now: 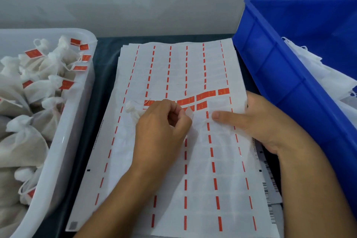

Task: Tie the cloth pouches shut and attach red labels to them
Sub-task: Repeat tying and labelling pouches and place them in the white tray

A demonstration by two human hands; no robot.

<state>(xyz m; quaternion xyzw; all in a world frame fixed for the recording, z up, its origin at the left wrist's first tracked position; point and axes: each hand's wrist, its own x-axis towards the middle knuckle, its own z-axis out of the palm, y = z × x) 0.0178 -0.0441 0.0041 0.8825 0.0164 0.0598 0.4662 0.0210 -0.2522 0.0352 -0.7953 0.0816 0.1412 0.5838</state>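
Note:
A white label sheet (193, 160) with red dashed columns lies in the middle of the table. A few red labels (205, 94) are left on it in a row near the centre. My left hand (162, 121) pinches a peeled label (189, 111), pale back side showing, and a small white cloth pouch (131, 107) lies under that hand's fingers. My right hand (257, 121) lies flat on the sheet's right edge, index finger stretched out and pressing the paper.
A clear plastic tub (85, 91) on the left holds several tied white pouches with red labels. A blue plastic bin (270, 60) on the right holds white cloth pouches. More sheets lie stacked beneath the top one on a dark table cover (106, 58).

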